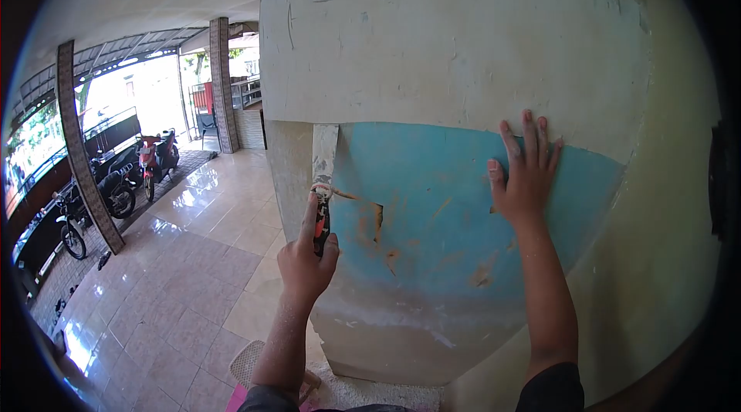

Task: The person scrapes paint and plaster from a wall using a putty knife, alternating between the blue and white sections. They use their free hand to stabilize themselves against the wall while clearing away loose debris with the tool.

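Note:
My left hand (307, 264) is closed around the black-and-red handle of a scraper (321, 228), its index finger stretched up along the tool. The scraper's pale, smeared blade (325, 151) points upward and lies near the left edge of the wall, its tip by the border of the cream paint. My right hand (526, 180) is spread flat on the wall, fingers up, across the border between cream paint and blue. The blue patch (432, 203) has brown stains and a dark, broken-edged gouge (377, 220) to the right of the scraper.
Cream wall surface (448, 33) with scratches rises above the blue patch. A woven-topped stool (245, 362) stands low beside my left forearm. Shiny floor tiles (193, 281) stretch left to a pillar (85, 149) and parked motorbikes (149, 157). White debris (370, 393) lies at the wall's foot.

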